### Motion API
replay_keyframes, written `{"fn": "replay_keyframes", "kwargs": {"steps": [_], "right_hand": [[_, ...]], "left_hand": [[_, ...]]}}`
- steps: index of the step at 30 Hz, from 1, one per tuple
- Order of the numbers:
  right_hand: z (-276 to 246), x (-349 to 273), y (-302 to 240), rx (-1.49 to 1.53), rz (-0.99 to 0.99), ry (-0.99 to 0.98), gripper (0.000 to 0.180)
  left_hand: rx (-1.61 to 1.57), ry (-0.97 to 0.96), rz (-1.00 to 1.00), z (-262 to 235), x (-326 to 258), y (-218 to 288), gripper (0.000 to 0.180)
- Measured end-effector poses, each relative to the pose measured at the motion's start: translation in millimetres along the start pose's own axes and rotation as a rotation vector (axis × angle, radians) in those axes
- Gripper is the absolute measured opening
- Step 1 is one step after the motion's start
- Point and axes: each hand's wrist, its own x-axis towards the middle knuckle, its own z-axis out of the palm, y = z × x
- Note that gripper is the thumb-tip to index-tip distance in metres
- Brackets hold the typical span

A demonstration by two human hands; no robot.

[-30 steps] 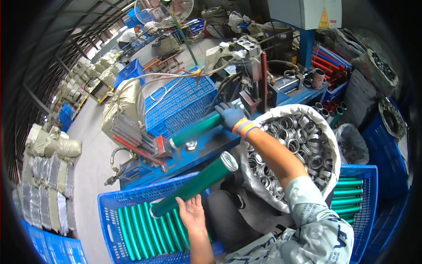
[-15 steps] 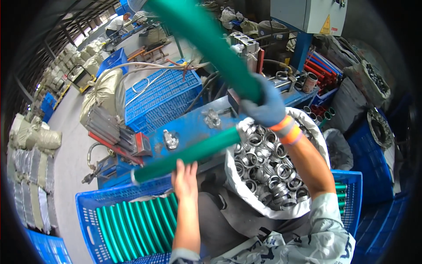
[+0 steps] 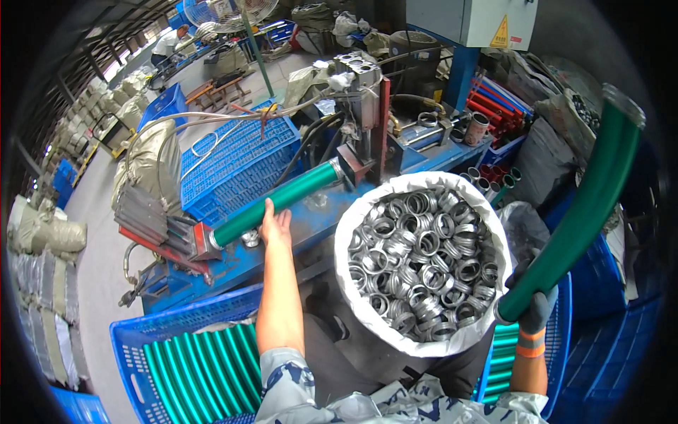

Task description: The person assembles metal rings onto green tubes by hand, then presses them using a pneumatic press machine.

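A green tube (image 3: 279, 199) with metal rings at its ends lies between the two end holders of a blue bench machine (image 3: 332, 201). My bare left hand (image 3: 277, 225) is at its near side, fingers stretched out and fingertips against it. On the right, my right hand (image 3: 535, 307), in a grey glove with an orange cuff, is closed around the lower end of another green tube (image 3: 590, 201). That tube rises at a tilt to a metal ring (image 3: 624, 106) on its upper end. Between my arms stands a white sack (image 3: 353, 311) full of loose metal rings (image 3: 427, 244).
Blue crates (image 3: 134, 346) at my lap hold rows of green tubes (image 3: 201, 371). Upturned blue crates (image 3: 240, 159) stand behind the machine, with hoses (image 3: 212, 116) above. A grey control box (image 3: 470, 21) is on a post. Far left, a person (image 3: 168, 46) bends over.
The lower tube has moved away from me into the machine, my left hand following it. My right hand has swung the other tube from upper centre to the far right.
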Motion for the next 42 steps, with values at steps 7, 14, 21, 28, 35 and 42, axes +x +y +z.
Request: {"fn": "replay_keyframes", "kwargs": {"steps": [7, 14, 21, 28, 35, 42], "right_hand": [[0.2, -18.7, 11.0, 0.073, 0.120, 0.025, 0.092], [-39.7, -57.3, 14.2, -0.008, 0.146, 0.075, 0.071], [-236.2, -177.0, 12.9, -0.355, 0.049, 0.454, 0.066], [-368.4, -348.2, 102.4, -0.853, 0.763, 0.822, 0.057], [-414.9, -529.5, 159.8, -0.729, 1.321, 1.075, 0.082], [-384.8, -485.5, 258.2, -0.251, 1.356, 0.854, 0.070]], "left_hand": [[0.052, -0.048, -0.032, -13.0, 1.7, 7.2, 0.083], [0.125, -0.108, -0.069, -43.4, -88.3, 4.1, 0.071], [0.458, -0.144, -0.048, -118.8, -225.9, -14.5, 0.051], [0.649, -0.155, 0.221, -212.2, -219.4, 47.7, 0.044], [0.936, -0.206, 0.178, -190.7, -228.8, -13.9, 0.052], [1.135, -0.103, 0.324, -179.0, -304.0, 13.7, 0.044]]}}
